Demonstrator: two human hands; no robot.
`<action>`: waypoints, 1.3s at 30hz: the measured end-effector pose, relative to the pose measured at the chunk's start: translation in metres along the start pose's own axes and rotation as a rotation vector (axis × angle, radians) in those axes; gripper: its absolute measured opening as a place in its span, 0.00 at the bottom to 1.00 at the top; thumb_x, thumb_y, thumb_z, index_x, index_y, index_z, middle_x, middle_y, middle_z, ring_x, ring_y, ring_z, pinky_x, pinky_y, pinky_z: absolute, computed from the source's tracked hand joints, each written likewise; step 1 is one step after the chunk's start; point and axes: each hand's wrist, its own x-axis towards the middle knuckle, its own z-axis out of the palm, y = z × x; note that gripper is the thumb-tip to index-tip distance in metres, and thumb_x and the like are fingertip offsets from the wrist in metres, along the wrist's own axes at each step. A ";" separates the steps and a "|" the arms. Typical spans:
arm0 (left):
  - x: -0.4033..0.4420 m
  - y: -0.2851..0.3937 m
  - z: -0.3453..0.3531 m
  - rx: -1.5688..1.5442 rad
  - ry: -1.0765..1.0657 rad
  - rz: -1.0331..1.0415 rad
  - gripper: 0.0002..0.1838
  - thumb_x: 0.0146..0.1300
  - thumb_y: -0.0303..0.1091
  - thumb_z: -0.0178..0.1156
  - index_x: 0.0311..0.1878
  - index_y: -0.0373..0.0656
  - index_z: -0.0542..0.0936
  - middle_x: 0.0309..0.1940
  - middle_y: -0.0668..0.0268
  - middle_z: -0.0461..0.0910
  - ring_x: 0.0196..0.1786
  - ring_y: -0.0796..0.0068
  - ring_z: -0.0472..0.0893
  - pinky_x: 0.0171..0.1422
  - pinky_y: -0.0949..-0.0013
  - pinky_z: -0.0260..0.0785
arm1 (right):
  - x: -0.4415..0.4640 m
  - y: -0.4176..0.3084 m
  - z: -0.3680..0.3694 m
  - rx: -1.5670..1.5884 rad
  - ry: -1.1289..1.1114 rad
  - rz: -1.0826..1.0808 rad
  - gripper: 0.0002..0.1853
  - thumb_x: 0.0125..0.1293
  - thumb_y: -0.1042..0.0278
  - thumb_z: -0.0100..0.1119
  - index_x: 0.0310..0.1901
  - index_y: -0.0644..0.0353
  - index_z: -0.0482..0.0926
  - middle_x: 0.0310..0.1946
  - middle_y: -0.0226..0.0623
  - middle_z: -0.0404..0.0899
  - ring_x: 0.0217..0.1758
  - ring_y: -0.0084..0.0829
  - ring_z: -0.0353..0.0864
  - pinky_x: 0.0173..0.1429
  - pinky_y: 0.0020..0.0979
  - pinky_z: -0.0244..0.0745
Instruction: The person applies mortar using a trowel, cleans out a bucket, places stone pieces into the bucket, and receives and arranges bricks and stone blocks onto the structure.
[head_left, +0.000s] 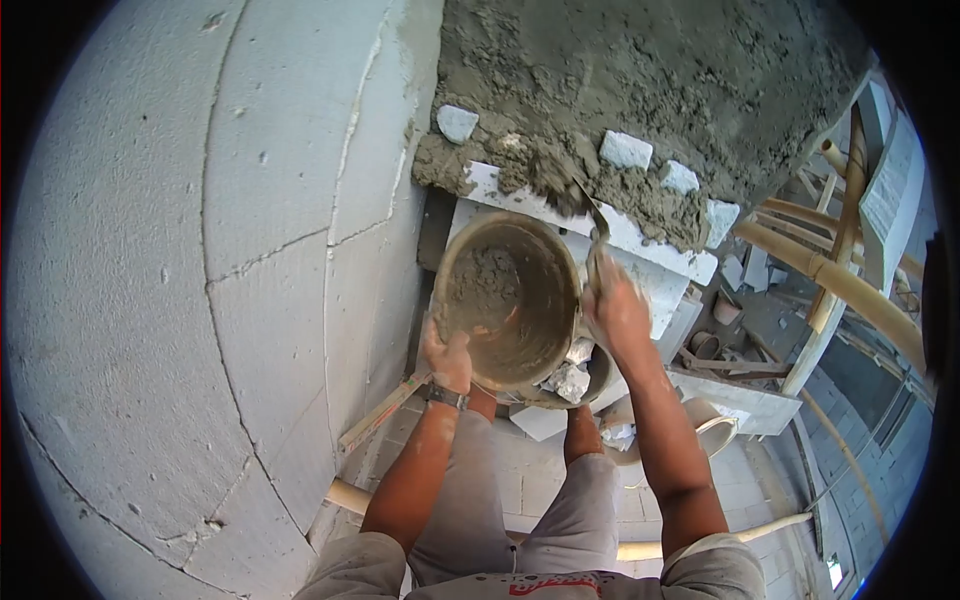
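My left hand (447,360) grips the near-left rim of a mortar bucket (548,318), its fingers wrapped over the edge. The bucket tilts toward me, and some wet mortar (485,283) lies in its bottom. In my right hand (619,303) is a trowel (600,228), held by the handle. Its blade end reaches into the rough mortar layer (650,75) along the edge of a white block ledge (640,228); motion blurs that spot. Small white block pieces (627,150) sit pressed in the mortar along this edge.
A block wall (275,290) rises close on my left. Behind the bucket stands a second bucket with white rubble (567,382). Bamboo poles (840,285) cross at the right, above a lower floor with debris. Another pole (660,550) runs near my legs.
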 end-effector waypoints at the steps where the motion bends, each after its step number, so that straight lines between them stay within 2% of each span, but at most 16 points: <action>1: -0.002 0.009 0.003 0.028 -0.001 0.027 0.30 0.58 0.22 0.54 0.66 0.29 0.72 0.55 0.57 0.82 0.56 0.68 0.81 0.64 0.68 0.71 | 0.029 -0.016 0.003 -0.072 0.032 0.063 0.28 0.70 0.66 0.53 0.71 0.56 0.67 0.50 0.60 0.81 0.52 0.58 0.83 0.55 0.52 0.78; 3: -0.004 0.022 0.007 -0.027 -0.058 -0.030 0.30 0.58 0.21 0.53 0.67 0.29 0.72 0.55 0.57 0.82 0.57 0.69 0.81 0.64 0.68 0.71 | 0.086 0.004 0.055 -0.194 0.239 -0.063 0.25 0.67 0.70 0.54 0.66 0.60 0.71 0.41 0.54 0.81 0.41 0.59 0.82 0.45 0.53 0.78; 5: 0.009 0.025 0.008 -0.037 -0.097 -0.031 0.30 0.58 0.20 0.53 0.67 0.29 0.72 0.55 0.57 0.82 0.57 0.69 0.81 0.65 0.68 0.71 | 0.126 0.003 0.067 0.289 0.118 0.172 0.20 0.75 0.62 0.44 0.64 0.60 0.73 0.47 0.58 0.81 0.47 0.58 0.82 0.51 0.53 0.76; 7: 0.008 0.022 0.003 -0.001 -0.101 -0.026 0.30 0.58 0.20 0.52 0.67 0.29 0.72 0.55 0.57 0.82 0.57 0.69 0.81 0.64 0.68 0.72 | 0.116 -0.034 0.027 0.270 0.012 0.196 0.23 0.81 0.52 0.37 0.58 0.61 0.75 0.47 0.61 0.80 0.47 0.57 0.81 0.53 0.51 0.74; 10: 0.013 0.028 0.005 0.016 -0.119 0.035 0.29 0.59 0.19 0.52 0.67 0.30 0.73 0.55 0.58 0.82 0.56 0.69 0.82 0.64 0.68 0.72 | 0.099 -0.015 0.017 0.184 0.203 -0.031 0.25 0.81 0.48 0.38 0.54 0.62 0.77 0.40 0.58 0.81 0.43 0.55 0.82 0.51 0.51 0.74; 11: 0.016 0.029 0.004 0.005 -0.118 0.038 0.29 0.59 0.19 0.52 0.67 0.30 0.73 0.55 0.58 0.82 0.56 0.69 0.82 0.64 0.69 0.72 | 0.101 0.005 0.025 0.222 0.229 0.011 0.28 0.80 0.44 0.39 0.47 0.64 0.78 0.30 0.52 0.78 0.38 0.52 0.80 0.49 0.50 0.74; 15: 0.031 0.015 -0.012 -0.009 -0.104 0.011 0.28 0.59 0.19 0.52 0.66 0.30 0.73 0.55 0.59 0.82 0.55 0.70 0.82 0.63 0.69 0.72 | 0.118 0.018 0.027 0.533 -0.114 0.502 0.35 0.79 0.34 0.39 0.36 0.63 0.77 0.20 0.35 0.71 0.24 0.31 0.73 0.33 0.39 0.74; 18: 0.037 0.011 -0.024 -0.018 -0.080 -0.049 0.27 0.58 0.19 0.53 0.63 0.31 0.74 0.54 0.61 0.82 0.53 0.71 0.81 0.61 0.70 0.72 | 0.169 0.011 0.068 0.561 -0.266 0.360 0.39 0.76 0.29 0.39 0.29 0.63 0.77 0.16 0.33 0.72 0.17 0.30 0.72 0.25 0.37 0.71; 23: 0.036 0.009 -0.028 -0.004 -0.092 -0.055 0.26 0.57 0.20 0.53 0.61 0.31 0.75 0.53 0.60 0.82 0.53 0.70 0.81 0.61 0.69 0.72 | 0.175 -0.022 -0.025 0.163 -0.486 0.332 0.37 0.80 0.39 0.38 0.36 0.75 0.78 0.25 0.53 0.81 0.25 0.46 0.83 0.32 0.48 0.80; 26: 0.037 0.014 -0.021 0.003 -0.083 -0.056 0.25 0.57 0.20 0.53 0.61 0.30 0.75 0.53 0.58 0.83 0.53 0.68 0.82 0.62 0.68 0.72 | 0.151 0.054 -0.019 -0.023 -0.327 0.003 0.35 0.80 0.41 0.39 0.42 0.74 0.80 0.31 0.64 0.82 0.28 0.56 0.84 0.36 0.51 0.81; 28: 0.037 0.012 -0.018 0.004 -0.073 -0.043 0.25 0.57 0.21 0.53 0.61 0.29 0.75 0.53 0.58 0.83 0.53 0.68 0.82 0.62 0.68 0.72 | 0.113 0.074 -0.018 -0.130 -0.107 0.033 0.30 0.81 0.45 0.41 0.51 0.70 0.79 0.32 0.68 0.82 0.31 0.62 0.84 0.38 0.55 0.80; 30: 0.038 0.009 -0.017 0.002 -0.076 -0.020 0.27 0.56 0.21 0.54 0.63 0.31 0.73 0.54 0.59 0.81 0.53 0.68 0.80 0.62 0.68 0.72 | 0.077 0.063 -0.009 -0.144 -0.006 0.152 0.26 0.81 0.47 0.42 0.57 0.66 0.76 0.32 0.64 0.83 0.32 0.61 0.85 0.38 0.57 0.79; 31: 0.039 0.007 -0.018 0.004 -0.078 -0.010 0.28 0.56 0.21 0.55 0.64 0.31 0.73 0.55 0.60 0.81 0.53 0.68 0.80 0.62 0.68 0.71 | 0.070 0.054 -0.006 -0.123 -0.118 0.241 0.26 0.81 0.47 0.43 0.61 0.64 0.74 0.29 0.61 0.84 0.31 0.61 0.85 0.36 0.57 0.78; 32: 0.037 0.004 -0.021 -0.002 -0.045 -0.038 0.29 0.56 0.21 0.55 0.64 0.31 0.73 0.54 0.60 0.81 0.52 0.68 0.80 0.62 0.67 0.72 | 0.065 0.044 0.002 -0.060 -0.192 0.224 0.27 0.81 0.44 0.42 0.59 0.63 0.74 0.38 0.58 0.86 0.37 0.58 0.87 0.44 0.57 0.80; 36: 0.029 -0.030 -0.050 -0.020 0.082 -0.127 0.28 0.55 0.22 0.57 0.63 0.31 0.73 0.53 0.59 0.81 0.52 0.66 0.80 0.61 0.66 0.72 | 0.082 0.029 0.063 -0.165 0.067 -0.232 0.20 0.79 0.44 0.48 0.54 0.52 0.74 0.40 0.52 0.86 0.39 0.60 0.86 0.42 0.58 0.76; 39: 0.027 -0.039 -0.052 -0.055 0.138 -0.192 0.28 0.55 0.22 0.58 0.62 0.32 0.73 0.51 0.60 0.82 0.50 0.66 0.80 0.60 0.66 0.72 | 0.097 0.020 0.022 -0.169 -0.274 0.074 0.24 0.79 0.41 0.43 0.60 0.50 0.76 0.54 0.49 0.83 0.58 0.53 0.83 0.61 0.54 0.75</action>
